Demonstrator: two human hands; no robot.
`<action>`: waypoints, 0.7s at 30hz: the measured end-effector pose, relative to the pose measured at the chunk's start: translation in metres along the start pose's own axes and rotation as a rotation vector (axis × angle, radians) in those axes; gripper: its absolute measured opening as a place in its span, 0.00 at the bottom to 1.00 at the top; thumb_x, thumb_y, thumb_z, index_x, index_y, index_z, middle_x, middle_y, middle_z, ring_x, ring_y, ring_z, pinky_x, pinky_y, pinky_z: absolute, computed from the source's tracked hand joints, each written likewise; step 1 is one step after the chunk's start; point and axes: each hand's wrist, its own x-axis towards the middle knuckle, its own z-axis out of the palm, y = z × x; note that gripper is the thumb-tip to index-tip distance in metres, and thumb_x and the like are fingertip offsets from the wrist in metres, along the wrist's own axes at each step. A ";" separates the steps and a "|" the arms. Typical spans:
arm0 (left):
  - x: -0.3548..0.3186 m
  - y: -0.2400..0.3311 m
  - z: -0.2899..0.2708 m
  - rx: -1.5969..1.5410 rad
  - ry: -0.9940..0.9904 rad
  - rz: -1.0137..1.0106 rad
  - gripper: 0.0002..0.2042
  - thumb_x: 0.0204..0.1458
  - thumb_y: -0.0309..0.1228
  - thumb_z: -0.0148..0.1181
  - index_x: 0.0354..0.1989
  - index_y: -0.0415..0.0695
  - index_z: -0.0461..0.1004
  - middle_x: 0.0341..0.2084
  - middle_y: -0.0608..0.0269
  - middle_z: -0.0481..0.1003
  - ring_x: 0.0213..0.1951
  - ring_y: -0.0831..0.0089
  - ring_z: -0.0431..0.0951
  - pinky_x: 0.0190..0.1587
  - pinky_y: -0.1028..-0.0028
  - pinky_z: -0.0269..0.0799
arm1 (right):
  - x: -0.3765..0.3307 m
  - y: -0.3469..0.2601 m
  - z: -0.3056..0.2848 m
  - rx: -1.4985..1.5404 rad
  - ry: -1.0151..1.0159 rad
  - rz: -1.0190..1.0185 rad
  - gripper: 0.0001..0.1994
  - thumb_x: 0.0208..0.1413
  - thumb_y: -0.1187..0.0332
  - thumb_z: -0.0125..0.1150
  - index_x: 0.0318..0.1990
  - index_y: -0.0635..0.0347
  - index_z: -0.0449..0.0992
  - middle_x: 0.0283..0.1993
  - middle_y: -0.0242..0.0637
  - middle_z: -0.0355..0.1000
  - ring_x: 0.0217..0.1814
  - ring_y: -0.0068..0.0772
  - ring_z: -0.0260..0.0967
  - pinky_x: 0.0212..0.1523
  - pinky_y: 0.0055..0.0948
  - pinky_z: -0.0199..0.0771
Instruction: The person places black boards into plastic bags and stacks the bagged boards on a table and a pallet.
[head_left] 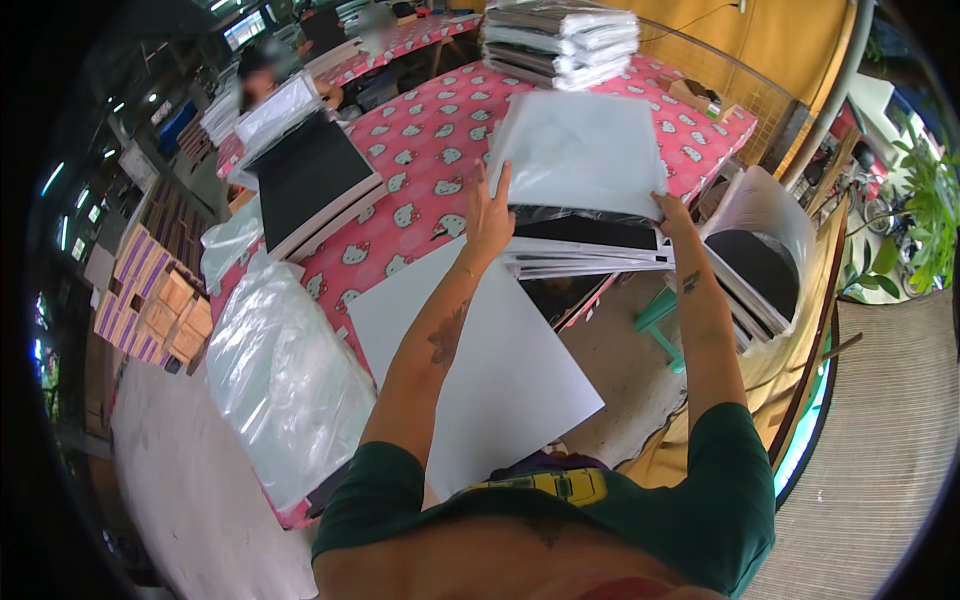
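Note:
In front of me a white, square sheet (585, 150), seemingly under clear plastic, rests on a stack of black-faced panels with pale edges (600, 262). My right hand (674, 215) pinches its near right corner. At its left edge, my left hand (489, 215) has its fingers stretched out and apart, touching or close to the edge. Beneath my left forearm lies a large plain white board (490, 370), reaching over the table's near edge.
Clear plastic bags (290, 370) cover the table's left end. Black panels (315, 185) lie beyond, near a person (258, 80). Wrapped stacks (560, 45) stand at the back of the pink patterned table (420, 140). A plastic-covered stack (755, 260) and green stool (655, 320) are at right.

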 end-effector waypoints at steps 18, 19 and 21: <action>-0.043 -0.060 0.101 -0.227 -0.420 -0.077 0.26 0.44 0.42 0.63 0.48 0.37 0.70 0.49 0.37 0.66 0.54 0.46 0.65 0.56 0.61 0.61 | -0.082 0.052 -0.037 -1.302 0.085 -0.646 0.37 0.32 0.59 0.74 0.55 0.58 0.68 0.50 0.52 0.67 0.54 0.48 0.65 0.53 0.38 0.67; -0.044 -0.062 0.098 -0.241 -0.473 -0.114 0.26 0.45 0.42 0.63 0.49 0.37 0.70 0.50 0.37 0.66 0.54 0.46 0.65 0.56 0.61 0.61 | -0.086 0.056 -0.035 -1.281 0.124 -0.654 0.35 0.32 0.60 0.74 0.54 0.55 0.70 0.49 0.51 0.68 0.54 0.48 0.65 0.52 0.39 0.67; -0.046 -0.065 0.093 -0.258 -0.512 -0.165 0.25 0.46 0.42 0.62 0.48 0.37 0.70 0.50 0.38 0.66 0.54 0.45 0.65 0.56 0.61 0.62 | -0.089 0.063 -0.025 -1.224 0.176 -0.661 0.33 0.32 0.61 0.74 0.53 0.51 0.72 0.49 0.50 0.67 0.54 0.48 0.65 0.52 0.39 0.67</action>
